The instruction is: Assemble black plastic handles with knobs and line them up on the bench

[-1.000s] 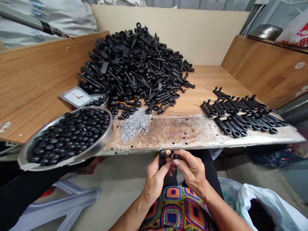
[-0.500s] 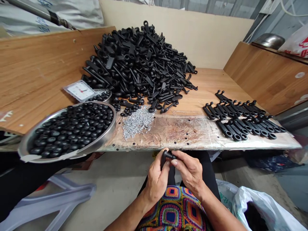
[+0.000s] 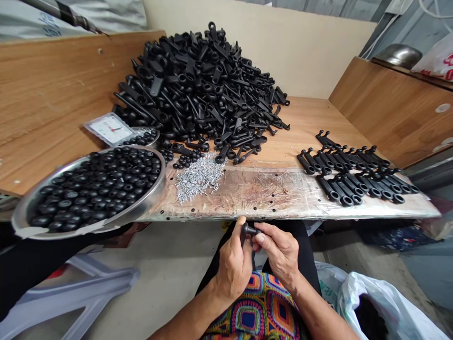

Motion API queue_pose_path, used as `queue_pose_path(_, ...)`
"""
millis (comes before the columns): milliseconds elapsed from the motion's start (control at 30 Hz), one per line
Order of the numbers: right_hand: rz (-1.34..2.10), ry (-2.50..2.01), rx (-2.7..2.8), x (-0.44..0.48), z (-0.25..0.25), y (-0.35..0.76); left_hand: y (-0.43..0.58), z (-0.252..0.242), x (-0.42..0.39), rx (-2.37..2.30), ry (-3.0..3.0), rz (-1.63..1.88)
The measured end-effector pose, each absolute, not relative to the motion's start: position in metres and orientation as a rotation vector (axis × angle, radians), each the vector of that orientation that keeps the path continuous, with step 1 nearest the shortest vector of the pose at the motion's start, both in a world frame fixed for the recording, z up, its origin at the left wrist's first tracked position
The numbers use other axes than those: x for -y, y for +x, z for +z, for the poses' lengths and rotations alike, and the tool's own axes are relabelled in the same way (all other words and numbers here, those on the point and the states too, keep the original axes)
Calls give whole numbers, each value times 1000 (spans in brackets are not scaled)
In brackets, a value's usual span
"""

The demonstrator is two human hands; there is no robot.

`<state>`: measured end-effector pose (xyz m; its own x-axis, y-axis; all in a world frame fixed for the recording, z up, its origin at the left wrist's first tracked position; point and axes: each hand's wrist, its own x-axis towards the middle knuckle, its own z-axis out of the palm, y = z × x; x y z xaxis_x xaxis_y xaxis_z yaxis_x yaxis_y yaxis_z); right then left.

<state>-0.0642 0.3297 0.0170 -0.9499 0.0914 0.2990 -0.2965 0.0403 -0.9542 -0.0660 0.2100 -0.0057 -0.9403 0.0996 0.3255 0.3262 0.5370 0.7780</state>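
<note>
Just below the table's front edge, my left hand is closed around a black crank handle, with its end poking up between thumb and forefinger. My right hand pinches the small peg or knob that sticks out sideways from that end; the fingertips hide most of it. Both hands are close together over my lap. On the table ahead lie a heap of small silver pins and, behind it, a large pile of black crank handles. A metal bowl full of round black knobs stands at the left.
Rows of crank handles with knobs lie at the right. A small bowl and a square clock sit behind the big bowl. Wooden side boards border the table. A white plastic bag stands at lower right, a plastic stool at lower left.
The crank handle has turned slightly in my left hand, and both hands have shifted a little to the right. My fingers keep their hold. The view has shifted slightly.
</note>
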Motion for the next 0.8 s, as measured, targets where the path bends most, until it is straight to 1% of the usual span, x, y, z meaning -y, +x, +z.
queue_pose_path(167, 1960, 141, 2014, -331, 20, -70, -72, -4, -216, 2583, -439, -1098)
queue_pose_path(233, 2057, 88, 2011, -331, 24, -76, -80, -6, -217, 2546, -459, -961)
queue_pose_path(300, 2226, 7, 1984, -335, 30, -85, -91, -8, -220, 2475, -492, -856)
queue_pose_path(367, 2350, -41, 1978, -343, 38, -97, -105, -7, -224, 2399, -568, -829)
queue_pose_path(433, 2309, 17, 2071, -356, 50, -111, -118, -1, -229, 2371, -685, -878)
queue_pose_path(467, 2216, 75, 2148, -364, 58, -120, -125, 3, -231, 2372, -748, -913)
queue_pose_path(533, 1859, 186, 2337, -382, 77, -139, -136, 11, -231, 2369, -851, -986)
queue_pose_path(600, 1304, 202, 2567, -398, 95, -164, -147, 13, -226, 2315, -871, -1044)
queue_pose_path(667, 706, 106, 2795, -411, 107, -192, -157, 8, -216, 2234, -778, -1078)
queue_pose_path(700, 477, 41, 2878, -417, 111, -207, -162, 3, -210, 2214, -712, -1089)
queue_pose_path(733, 320, -22, 2940, -422, 114, -223, -165, -2, -205, 2210, -642, -1100)
queue_pose_path(800, 198, -122, 2987, -431, 118, -252, -169, -13, -197, 2214, -522, -1125)
